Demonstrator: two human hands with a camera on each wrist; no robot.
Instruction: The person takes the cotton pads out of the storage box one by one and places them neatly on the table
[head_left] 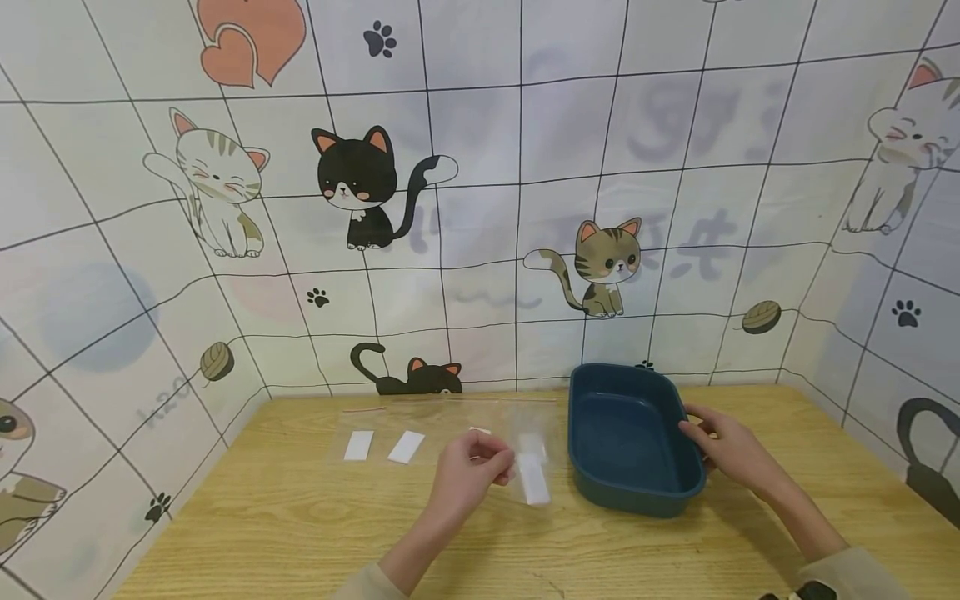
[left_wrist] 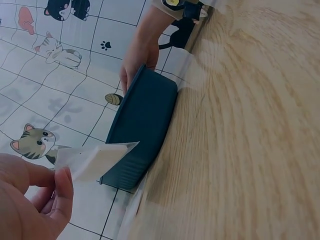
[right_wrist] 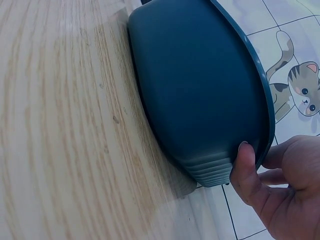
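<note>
My left hand pinches the edge of a small clear plastic bag between thumb and forefinger. A white rectangular piece sits inside that bag, which is held up off the table, left of the basin. On the right, my right hand grips the side rim of a dark teal plastic basin. In the right wrist view the thumb presses the basin's outer wall near the ridged corner while the fingers reach over the rim. Nothing shows inside the basin, which rests on the table.
Several clear bags lie along the back of the wooden table. Among them are a white piece at the far left and another white piece beside it; one more is partly behind my left hand. A cat-patterned sheet covers the walls.
</note>
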